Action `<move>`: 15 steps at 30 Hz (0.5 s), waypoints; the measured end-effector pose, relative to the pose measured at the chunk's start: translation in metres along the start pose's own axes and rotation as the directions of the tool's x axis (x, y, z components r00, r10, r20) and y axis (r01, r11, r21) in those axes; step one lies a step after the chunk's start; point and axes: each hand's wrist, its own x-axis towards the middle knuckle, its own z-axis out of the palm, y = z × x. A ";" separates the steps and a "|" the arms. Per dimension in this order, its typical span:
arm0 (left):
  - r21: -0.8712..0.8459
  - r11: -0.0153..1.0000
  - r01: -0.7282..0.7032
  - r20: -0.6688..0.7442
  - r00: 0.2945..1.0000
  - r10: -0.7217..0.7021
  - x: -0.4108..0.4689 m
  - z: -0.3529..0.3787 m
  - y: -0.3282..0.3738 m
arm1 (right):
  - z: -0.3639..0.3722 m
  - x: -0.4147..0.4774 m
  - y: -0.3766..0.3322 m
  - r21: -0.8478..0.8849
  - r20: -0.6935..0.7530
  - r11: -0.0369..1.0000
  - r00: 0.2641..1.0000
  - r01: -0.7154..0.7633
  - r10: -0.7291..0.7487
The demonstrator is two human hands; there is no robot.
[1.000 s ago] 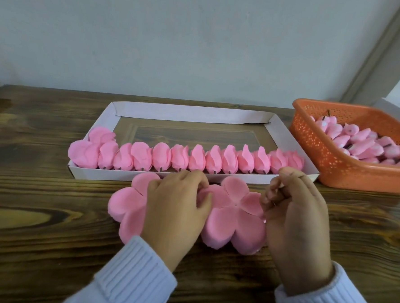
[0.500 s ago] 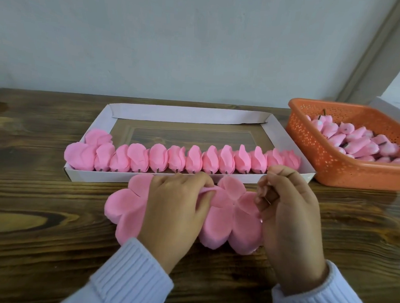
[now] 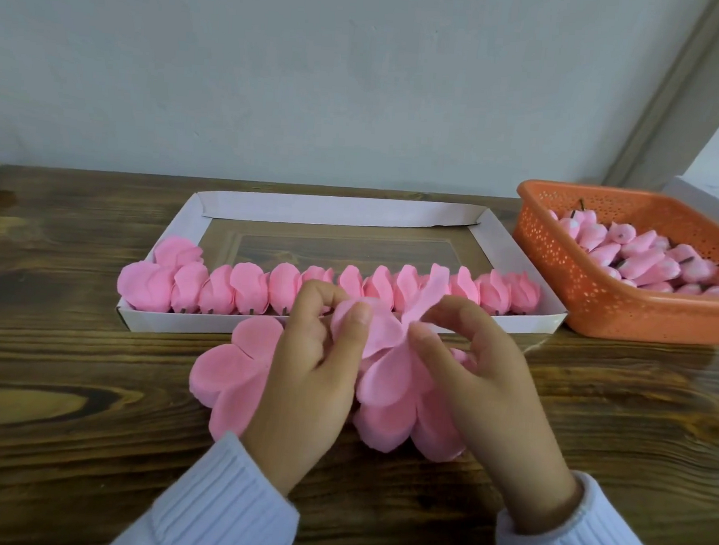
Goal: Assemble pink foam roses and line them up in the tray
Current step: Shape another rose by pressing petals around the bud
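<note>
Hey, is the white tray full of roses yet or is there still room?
Not full. One row of pink roses lines the tray along its near edge; most of the floor behind shows bare.

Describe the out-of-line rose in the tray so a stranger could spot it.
Find the white tray on the wooden table; a row of pink roses runs along its near edge. At the row's left end, one rose sits behind the others, the only one out of line.
</note>
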 end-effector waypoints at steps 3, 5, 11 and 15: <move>-0.262 0.953 0.153 0.041 0.988 -0.147 0.001 0.001 0.001 | -0.001 -0.003 -0.003 0.081 -0.024 0.996 0.999 0.027 -0.025; -0.396 0.886 0.239 0.066 0.970 -0.232 0.001 0.002 0.004 | -0.002 -0.003 -0.004 0.134 0.002 0.991 1.000 0.015 -0.016; -0.640 0.631 0.440 0.265 0.896 -0.356 -0.001 0.004 0.013 | -0.005 -0.004 -0.008 0.231 -0.113 0.965 0.988 0.127 -0.103; -0.651 0.534 0.540 0.387 0.841 -0.379 -0.001 0.004 0.013 | -0.003 -0.002 -0.004 0.276 -0.172 0.954 0.983 0.117 -0.070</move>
